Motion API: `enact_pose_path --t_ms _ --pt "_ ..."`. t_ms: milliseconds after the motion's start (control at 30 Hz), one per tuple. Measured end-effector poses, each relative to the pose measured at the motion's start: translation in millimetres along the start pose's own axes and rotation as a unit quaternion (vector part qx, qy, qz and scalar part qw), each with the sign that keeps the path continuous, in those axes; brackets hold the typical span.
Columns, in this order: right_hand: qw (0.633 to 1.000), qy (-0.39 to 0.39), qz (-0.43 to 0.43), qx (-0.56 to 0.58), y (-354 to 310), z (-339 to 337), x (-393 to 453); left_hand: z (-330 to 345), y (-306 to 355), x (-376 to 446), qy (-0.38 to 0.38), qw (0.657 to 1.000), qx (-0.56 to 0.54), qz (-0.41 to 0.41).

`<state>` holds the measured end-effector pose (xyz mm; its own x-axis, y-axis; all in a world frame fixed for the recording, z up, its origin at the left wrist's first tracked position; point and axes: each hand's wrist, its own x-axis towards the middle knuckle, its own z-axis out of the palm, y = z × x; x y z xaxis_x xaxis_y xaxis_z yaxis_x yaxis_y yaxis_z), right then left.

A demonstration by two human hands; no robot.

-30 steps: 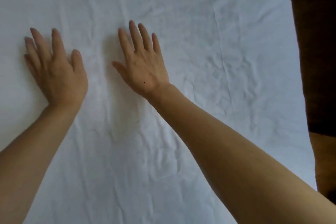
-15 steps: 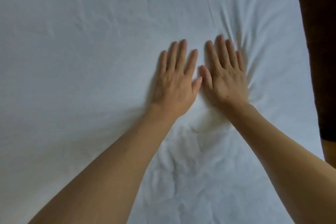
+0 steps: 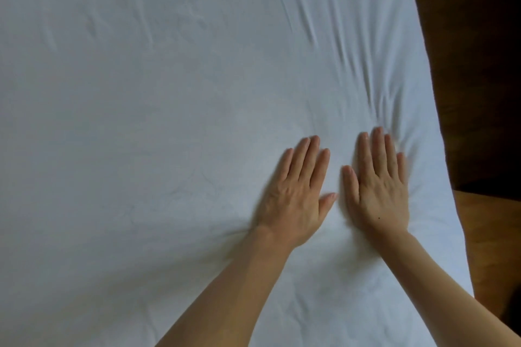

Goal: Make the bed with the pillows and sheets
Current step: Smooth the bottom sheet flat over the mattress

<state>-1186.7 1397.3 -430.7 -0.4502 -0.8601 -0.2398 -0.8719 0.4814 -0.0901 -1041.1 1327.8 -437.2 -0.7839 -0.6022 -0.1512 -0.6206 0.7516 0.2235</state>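
Observation:
A white sheet point(image 3: 169, 121) covers the bed and fills nearly the whole head view. My left hand point(image 3: 296, 191) lies flat on it, palm down, fingers straight and close together. My right hand point(image 3: 377, 186) presses flat beside it, a small gap between the two thumbs. Both hands sit right of centre, near the bed's right edge. Creases fan out in the sheet from beyond my right fingertips toward the upper right. Smaller wrinkles lie under and below my forearms. No pillow is in view.
The sheet's right edge point(image 3: 439, 132) runs diagonally down the right side. Beyond it lies dark brown wooden floor point(image 3: 479, 65), lighter brown lower down point(image 3: 496, 248).
Both hands swept from the left part of the sheet to the right, coming together side by side. Since half a second ago they sit lower in view, closer to the right edge.

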Motion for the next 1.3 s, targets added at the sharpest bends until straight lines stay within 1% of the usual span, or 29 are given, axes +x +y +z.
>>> enact_pose_path --t_ms 233,400,533,600,667,733,767,833,900,933,967,1067,1200,1300 --pt "1.000 -0.005 0.025 0.004 19.0 5.6 -53.2 6.6 22.4 -37.9 -0.013 1.000 -0.021 0.014" --pt "0.999 -0.034 0.039 0.008 24.9 7.9 -96.0 11.0 29.9 -93.6 -0.048 0.998 -0.025 0.041" --pt "0.996 -0.060 0.061 0.029 22.1 4.5 -109.7 8.3 24.2 -134.9 -0.075 0.994 -0.018 0.075" --pt "0.995 -0.043 0.080 0.043 11.9 -1.8 -107.9 1.3 17.6 -147.6 -0.067 0.992 -0.023 0.104" --pt "0.995 0.016 0.089 0.047 -10.5 -10.4 -103.1 -9.2 6.9 -159.2 -0.032 0.991 -0.052 0.119" --pt "0.994 0.060 0.069 0.066 -43.0 -18.9 -95.0 -22.6 -9.5 -167.1 0.023 0.992 -0.085 0.085" --pt "0.993 0.072 0.048 0.078 -60.5 -21.5 -89.7 -28.2 -20.8 -168.5 0.051 0.994 -0.090 0.047" --pt "0.993 0.080 0.001 0.088 -94.0 -20.5 -78.0 -31.9 -48.5 -170.5 0.092 0.991 -0.072 -0.060" --pt "0.994 0.065 -0.031 0.082 -118.3 -10.8 -71.3 -26.3 -78.2 -175.5 0.099 0.980 -0.042 -0.166" --pt "0.995 0.049 -0.039 0.077 -124.1 -2.7 -72.6 -21.7 -88.5 -180.1 0.085 0.975 -0.028 -0.201" --pt "0.996 0.028 -0.042 0.072 -125.3 7.0 -77.6 -15.3 -93.6 -186.5 0.065 0.974 -0.015 -0.217" --pt "0.998 -0.016 -0.045 0.041 -109.0 32.0 -109.9 5.4 -81.3 -211.6 0.026 0.981 0.009 -0.192" --pt "0.998 -0.028 -0.064 0.011 -88.6 41.5 -149.0 19.3 -57.9 -235.3 0.001 0.987 0.026 -0.161" --pt "0.997 -0.037 -0.070 0.004 -77.4 42.5 -168.0 23.6 -49.0 -247.7 -0.004 0.991 0.035 -0.127"
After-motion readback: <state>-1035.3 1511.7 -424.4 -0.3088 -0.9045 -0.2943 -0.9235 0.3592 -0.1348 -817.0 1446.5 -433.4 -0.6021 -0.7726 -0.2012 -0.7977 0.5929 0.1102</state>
